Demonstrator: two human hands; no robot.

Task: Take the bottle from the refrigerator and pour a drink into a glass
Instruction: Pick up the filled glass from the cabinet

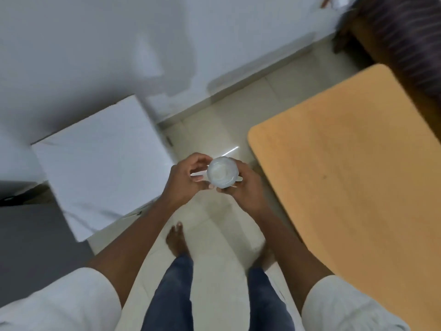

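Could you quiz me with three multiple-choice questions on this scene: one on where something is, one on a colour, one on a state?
1. Where is the wooden table?
A. On the person's right
B. On the person's left
C. Behind the white box

2. What colour are the trousers?
A. Red
B. Blue
C. Yellow

3. How is the pale round object held?
A. It lies on the floor
B. It rests on the table
C. It is held in the air, the right hand gripping it

Answers: 1 A, the table fills the right side; 2 B, blue denim; 3 C, the left hand is beside it, above the floor.
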